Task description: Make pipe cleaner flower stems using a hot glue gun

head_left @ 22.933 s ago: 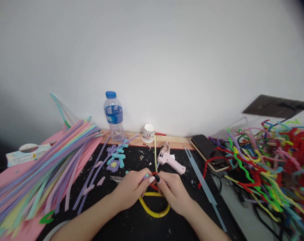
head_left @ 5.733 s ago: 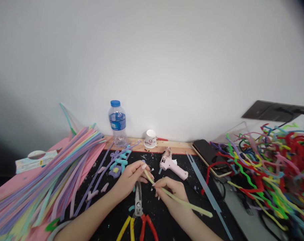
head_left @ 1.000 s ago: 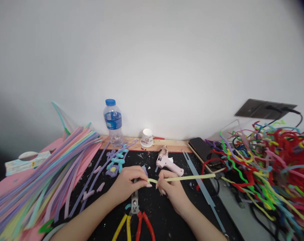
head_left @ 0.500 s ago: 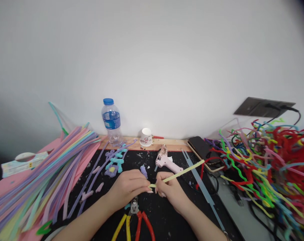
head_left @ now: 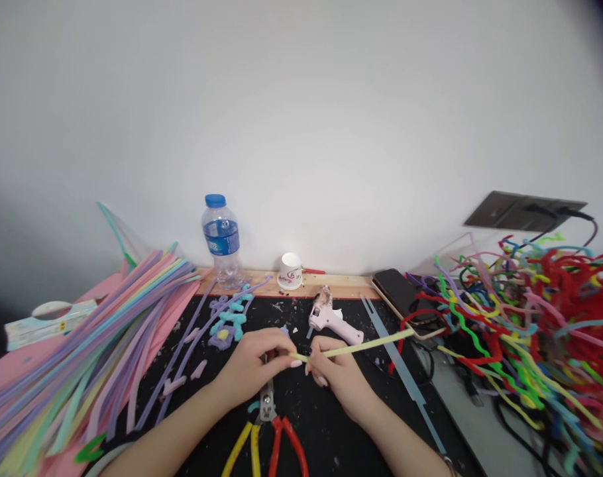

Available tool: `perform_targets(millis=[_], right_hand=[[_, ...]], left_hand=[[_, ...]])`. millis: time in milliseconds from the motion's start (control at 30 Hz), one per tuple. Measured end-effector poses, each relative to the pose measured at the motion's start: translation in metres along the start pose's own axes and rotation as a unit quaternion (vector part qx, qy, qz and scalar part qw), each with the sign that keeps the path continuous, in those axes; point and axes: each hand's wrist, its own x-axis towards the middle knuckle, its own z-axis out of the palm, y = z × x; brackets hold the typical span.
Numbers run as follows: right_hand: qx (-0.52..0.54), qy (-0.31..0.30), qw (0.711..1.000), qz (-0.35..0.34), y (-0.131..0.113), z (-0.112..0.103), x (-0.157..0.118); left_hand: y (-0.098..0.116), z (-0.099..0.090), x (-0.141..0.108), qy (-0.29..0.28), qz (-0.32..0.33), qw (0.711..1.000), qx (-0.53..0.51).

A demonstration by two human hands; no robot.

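A pale yellow pipe cleaner runs through both hands above the black mat. Its short end is pinched between the thumb and fingers of my left hand. My right hand is closed on it a little further along, and the long end sticks out to the right. Below my left hand lie pliers with one yellow and one red pair of handle bars; their jaw tips are partly hidden. A pale pink glue gun rests just beyond my right hand.
Straight pastel pipe cleaners are heaped at left, a tangle of bright ones at right. A water bottle and paper cup stand by the wall. Glue sticks and a phone lie right; a turquoise and purple piece lies left.
The yellow pipe cleaner's long end has swung lower, nearer to level. My left hand has shifted slightly up and its fingers have arched, uncovering more of the pliers' head.
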Motion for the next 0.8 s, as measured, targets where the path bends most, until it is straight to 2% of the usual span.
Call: perform_targets(millis=[67,133,333,633,800], right_hand=[[-0.005,0.000,1.000,-0.009,0.0003,-0.0002,-0.0002],[-0.012,0.000,1.000,-0.011,0.0012,-0.0005,-0.0002],[-0.012,-0.007,1.000,-0.017,0.0012,0.0007,-0.0006],[-0.054,-0.025,0.997,-0.042,0.0030,0.0010,0.0013],[-0.053,-0.002,0.997,-0.051,0.0024,0.0034,0.0008]], left_hand=[[-0.0009,-0.0010,0.0019,-0.005,-0.062,0.997,-0.041],[-0.0022,-0.0019,0.0031,-0.013,-0.096,0.993,-0.067],[-0.0035,-0.0032,0.0050,0.006,-0.114,0.990,-0.077],[-0.0063,-0.0018,0.0065,0.060,-0.183,0.962,-0.193],[-0.0051,-0.0005,0.0072,0.040,-0.203,0.941,-0.268]])
